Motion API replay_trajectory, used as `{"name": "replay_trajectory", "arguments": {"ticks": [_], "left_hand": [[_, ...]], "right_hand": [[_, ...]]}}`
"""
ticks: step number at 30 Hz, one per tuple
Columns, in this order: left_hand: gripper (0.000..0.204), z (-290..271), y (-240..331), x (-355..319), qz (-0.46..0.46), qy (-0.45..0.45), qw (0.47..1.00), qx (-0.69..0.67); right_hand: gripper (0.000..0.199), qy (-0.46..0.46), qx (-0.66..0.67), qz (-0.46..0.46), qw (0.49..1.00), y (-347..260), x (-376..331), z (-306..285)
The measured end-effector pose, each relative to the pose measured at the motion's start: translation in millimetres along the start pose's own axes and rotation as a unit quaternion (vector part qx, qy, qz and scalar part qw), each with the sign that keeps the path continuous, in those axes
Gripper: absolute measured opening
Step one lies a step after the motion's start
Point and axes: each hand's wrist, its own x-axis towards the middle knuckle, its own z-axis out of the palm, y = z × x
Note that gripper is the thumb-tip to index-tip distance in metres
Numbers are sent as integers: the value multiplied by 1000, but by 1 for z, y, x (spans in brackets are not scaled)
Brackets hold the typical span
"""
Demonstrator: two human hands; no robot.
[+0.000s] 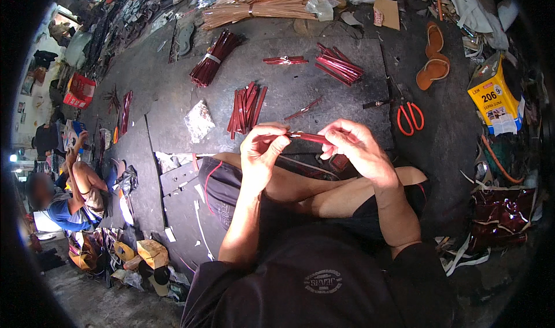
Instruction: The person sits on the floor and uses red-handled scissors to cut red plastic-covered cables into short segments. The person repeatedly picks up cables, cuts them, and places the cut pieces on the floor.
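Observation:
Between my two hands a short dark red strap (312, 137) is held level, with a small silvery piece at its left end. My left hand (260, 154) pinches that end between thumb and fingers. The fingers of my right hand (359, 152) are closed on the other end. Just beyond lies a loose pile of red straps (247, 109), and a single thin strap (303, 108) rests to its right. A small stack of straps with silvery pieces (285, 60) is farther off, between a banded bundle (214, 59) and another pile (339, 65). A clear bag of shiny bits (199, 121) sits to the left.
Orange-handled scissors (410, 119) and a dark slim tool (377, 104) lie at the right. Tan sole-shaped pieces (433, 71) and a yellow can (496, 94) stand beyond them. Bundled pale strips (260, 10) lie at the back. Another person (75, 195) sits far left.

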Motion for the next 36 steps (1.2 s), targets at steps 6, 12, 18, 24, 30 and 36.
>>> {"name": "replay_trajectory", "arguments": {"ticks": [6,12,18,24,30,36], "left_hand": [[23,-21,3,0,-210,28,966,-149],[25,-17,3,3,-232,71,922,-303],[30,10,-32,2,-295,58,693,-655],[21,23,-34,0,-328,35,709,-623],[20,27,-30,0,-325,47,701,-633],[45,25,-17,6,-273,67,696,-660]], "right_hand": [[16,53,-78,-60,994,-8,-2,-16],[23,-16,166,-62,984,-10,-3,-24],[23,-58,403,-13,913,53,28,-7],[21,-51,410,-10,911,61,30,1],[21,-72,422,-5,904,65,33,-2],[14,-36,382,5,923,53,27,1]]}}
